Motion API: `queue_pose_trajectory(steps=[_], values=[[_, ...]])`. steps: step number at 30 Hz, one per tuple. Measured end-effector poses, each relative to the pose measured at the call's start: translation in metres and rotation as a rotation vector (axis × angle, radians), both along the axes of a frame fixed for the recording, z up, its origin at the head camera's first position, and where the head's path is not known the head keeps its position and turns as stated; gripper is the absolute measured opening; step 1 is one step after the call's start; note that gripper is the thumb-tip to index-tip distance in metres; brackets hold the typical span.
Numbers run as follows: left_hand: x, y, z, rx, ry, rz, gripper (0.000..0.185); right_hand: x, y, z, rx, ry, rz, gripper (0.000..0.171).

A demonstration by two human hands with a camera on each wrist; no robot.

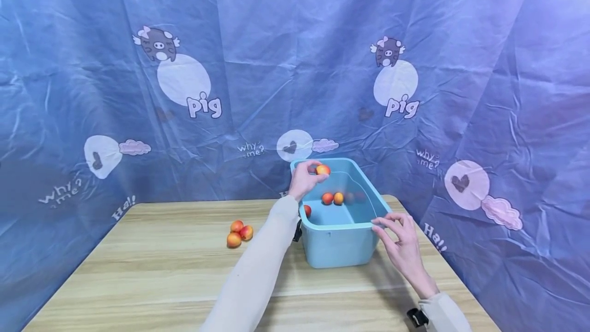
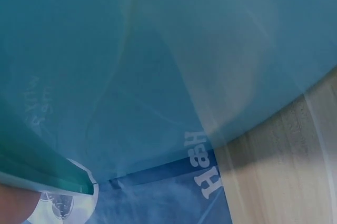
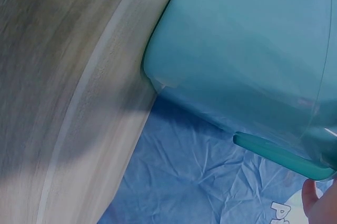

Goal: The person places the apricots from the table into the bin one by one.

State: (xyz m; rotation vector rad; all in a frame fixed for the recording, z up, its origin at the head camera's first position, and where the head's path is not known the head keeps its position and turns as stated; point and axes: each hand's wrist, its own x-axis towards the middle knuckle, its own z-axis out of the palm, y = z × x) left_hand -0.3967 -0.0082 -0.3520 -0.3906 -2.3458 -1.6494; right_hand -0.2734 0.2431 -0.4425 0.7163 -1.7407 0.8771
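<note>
Just right of the frame's centre, a peach is pinched in the curled fingers of the left hand above the far left corner of the blue tub. The tub's near right rim is touched by the right hand, fingers relaxed and holding nothing. Three more peaches lie inside (one by the left wall), and three peaches lie on the wooden table, left of centre.

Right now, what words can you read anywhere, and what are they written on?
"pig": on the blue curtain, under each white balloon, twice.
"why me?": on the curtain, small, in three spots.
"Ha!!": on the curtain, low at both table corners; seen again, turned sideways, from the left wrist.
Raised letters on the blue tub: too faint to read.
</note>
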Motion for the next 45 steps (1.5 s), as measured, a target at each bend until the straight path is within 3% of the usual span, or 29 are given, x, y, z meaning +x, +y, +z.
queue_pose_trajectory(steps=[10,16,27,38,45], values=[[-0.002,0.0,-0.003,0.036,0.004,0.017,0.039,-0.002,-0.001,0.0,-0.003,0.003,0.007,0.031],[-0.004,-0.001,-0.006,0.059,-0.008,0.024,0.046,-0.001,-0.001,0.001,-0.001,-0.002,0.007,0.024],[0.0,-0.01,-0.008,0.103,0.009,-0.02,0.028,0.0,-0.004,0.004,0.006,0.006,0.016,0.026],[0.012,-0.017,-0.008,0.158,-0.01,-0.085,0.031,0.002,-0.001,0.0,-0.001,-0.004,0.007,0.03],[0.015,-0.033,-0.009,0.197,0.035,-0.109,0.032,0.003,-0.002,0.001,-0.007,-0.014,-0.003,0.032]])
